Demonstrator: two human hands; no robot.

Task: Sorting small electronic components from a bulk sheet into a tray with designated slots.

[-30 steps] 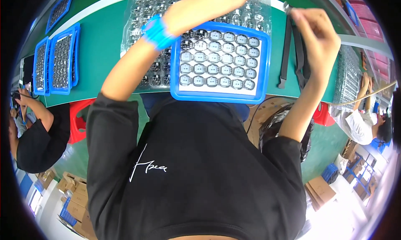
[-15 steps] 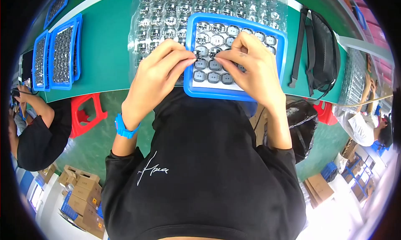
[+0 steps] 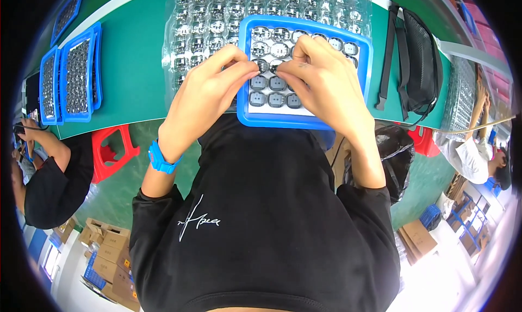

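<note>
**Both hands over the blue tray**

Left hand [image 3: 209,92] and right hand [image 3: 321,81] side by side above the blue tray [image 3: 359,89], fingertips meeting near the middle of it. Fingers of both curled in and pinched together over one small round part [image 3: 266,66] in the third row or so; grip too hidden by the fingertips to tell which hand really has hold of it, or whether either does more than press on it. Neither hand spread flat; both half closed, thumbs tucked under the forefingers.

Blue tray at the near edge of the green table [image 3: 130,73], straight in front of the body, filled with rows of dark round parts [image 3: 276,99] on a white insert. Nearest row clear of the hands, farther rows partly covered by them.

Under and behind the tray, a clear plastic sheet [image 3: 196,35] with many pockets, each with a small part inside. Blue wristband [image 3: 160,158] on the left wrist. Black sleeves pushed up on both forearms.

Off to the left on the same table, more blue trays [image 3: 76,75], well apart from the hands. To the right, a black bag [image 3: 421,62] with its strap lying on the table. Red stool [image 3: 111,149] below the table edge at left. Other people at both sides of the view, busy with their own work.
</note>
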